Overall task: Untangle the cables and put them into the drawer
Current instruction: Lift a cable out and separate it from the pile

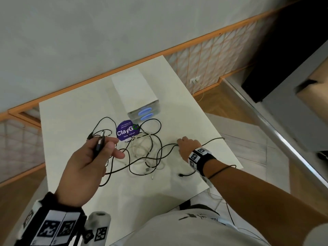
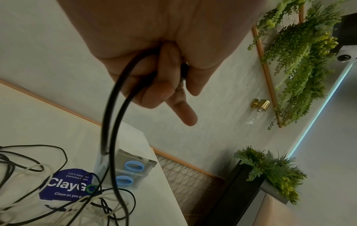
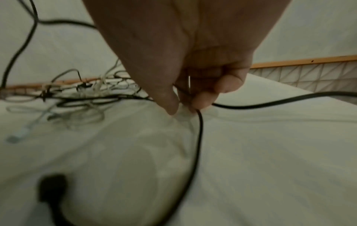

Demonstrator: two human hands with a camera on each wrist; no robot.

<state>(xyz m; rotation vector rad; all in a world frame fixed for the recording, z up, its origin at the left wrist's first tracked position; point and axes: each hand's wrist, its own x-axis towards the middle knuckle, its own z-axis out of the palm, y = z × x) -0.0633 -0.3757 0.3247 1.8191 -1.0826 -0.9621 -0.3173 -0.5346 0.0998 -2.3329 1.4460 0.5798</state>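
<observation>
**Q:** Two hands are at work; what does each of yours hold?

**A:** Your left hand (image 1: 90, 157) is raised above the table (image 1: 71, 112), palm up. Its thumb and curled fingers (image 2: 170, 73) pinch the plug end of a black cable (image 2: 114, 122); a doubled length of that cable hangs from the grip down to the pile. Your right hand (image 1: 188, 145) is lowered to the tabletop at the right side of the tangle. Its thumb and fingertips (image 3: 201, 99) are pressed together on a thin black cord (image 3: 270, 102), which runs off to the right edge of the table and also curves back toward your wrist.

**Q:** Where are the cables?

**A:** The tangle of cables (image 1: 147, 153), black and white strands crossing one another, lies on the table between your two hands. One black plug (image 1: 180, 175) lies apart at the near side, just beside your right wrist.

**Q:** And the drawer?

**A:** The small drawer unit (image 1: 136, 93) stands at the far side of the table, just behind the tangle. Both its drawers are closed, each with a blue oval handle (image 1: 145, 110). A round purple sticker (image 1: 126, 132) marked "ClayGo" lies on the table between the unit and the cables; several strands cross its edge.
</observation>
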